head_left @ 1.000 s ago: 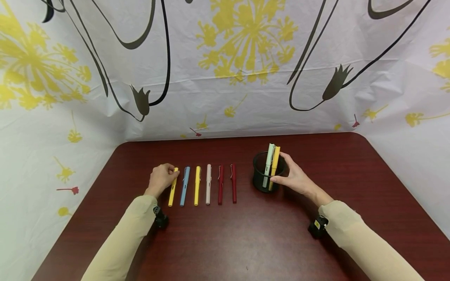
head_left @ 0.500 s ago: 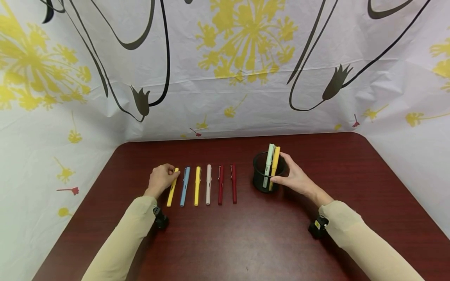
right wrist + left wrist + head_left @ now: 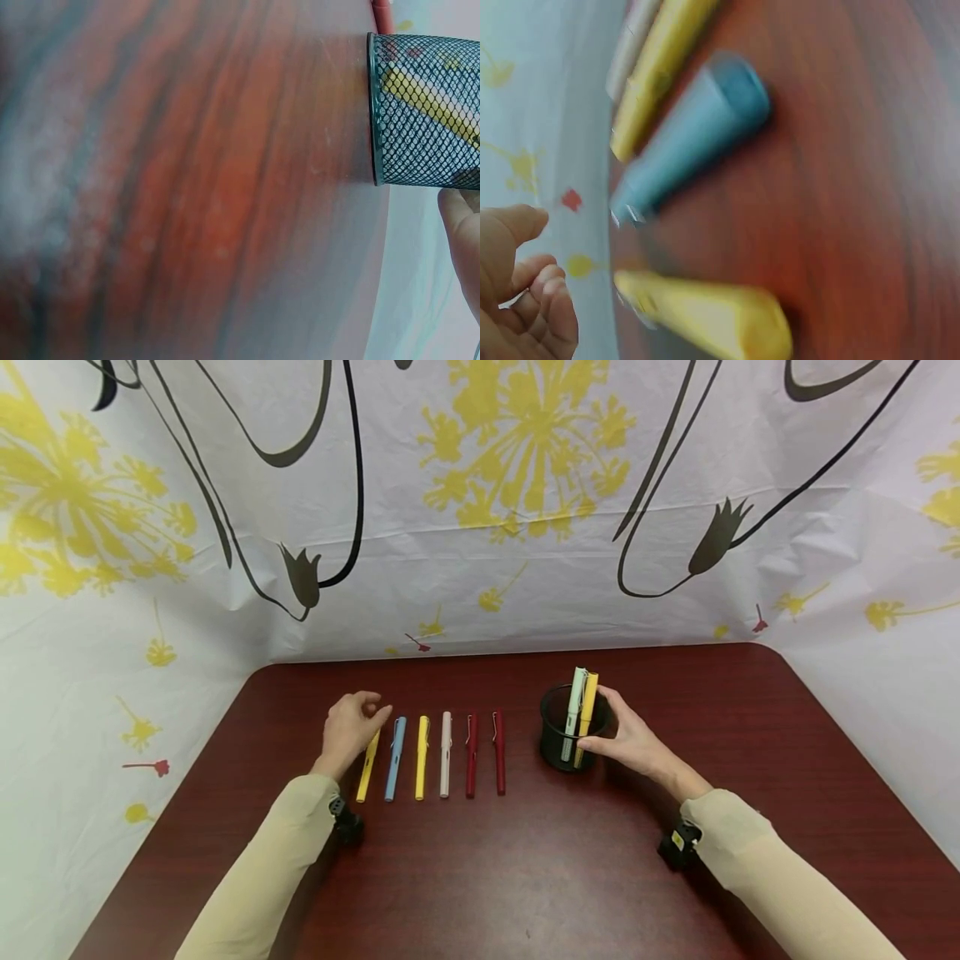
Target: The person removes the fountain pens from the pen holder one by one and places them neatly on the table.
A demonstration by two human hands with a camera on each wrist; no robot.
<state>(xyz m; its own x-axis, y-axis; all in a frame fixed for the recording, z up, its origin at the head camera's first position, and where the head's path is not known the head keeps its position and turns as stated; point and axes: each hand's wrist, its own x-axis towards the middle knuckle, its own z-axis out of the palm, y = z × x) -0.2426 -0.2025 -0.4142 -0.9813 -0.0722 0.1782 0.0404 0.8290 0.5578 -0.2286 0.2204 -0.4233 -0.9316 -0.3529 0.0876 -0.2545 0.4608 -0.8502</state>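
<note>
My left hand (image 3: 349,732) hovers over the upper end of a yellow pen (image 3: 367,770), the leftmost of a row. In the left wrist view, thumb and fingers stand apart with nothing between them, and that yellow pen (image 3: 712,315) lies beside the hand. My right hand (image 3: 630,739) grips a black mesh pen holder (image 3: 553,739) at its right side, thumb in front near the rim and fingers behind. A pale green pen (image 3: 573,706) and another yellow pen (image 3: 588,702) lean upright inside the holder.
Right of the leftmost pen lie a blue pen (image 3: 394,760), a yellow pen (image 3: 422,760), a white pen (image 3: 446,756) and two dark red pens (image 3: 471,757), roughly parallel. A patterned cloth (image 3: 420,568) hangs behind the dark red-brown table (image 3: 465,877).
The lower end of the leftmost yellow pen swung slightly left under my left hand. That hand then let go and rose a little up and right. My right hand and the holder stayed put.
</note>
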